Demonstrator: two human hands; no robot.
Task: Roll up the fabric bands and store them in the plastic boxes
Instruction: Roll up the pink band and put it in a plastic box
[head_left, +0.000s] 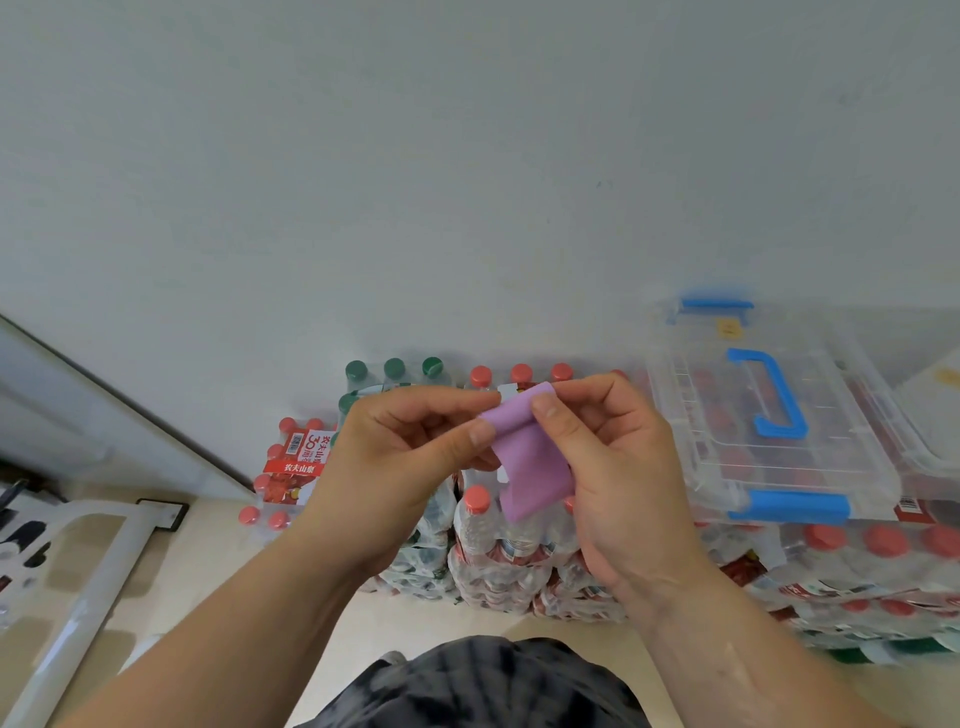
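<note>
Closest to the camera, above a dark patterned garment (483, 686), a purple fabric band (530, 467) is being held up between both hands. Its upper end is being curled over and pinched between the thumb and forefinger of the right hand (618, 467), apparently so that the first turn of a roll is being formed. The same end is being pinched from the other side by the left hand (400, 467), probably to keep the edges aligned. The remaining fingers are being kept loosely curled. The free end is being left hanging. Farther back, a clear plastic box (831, 415), apparently closed, is being supported on packs of bottled water (498, 545) against a pale wall (467, 156), near enough for storing.
</note>
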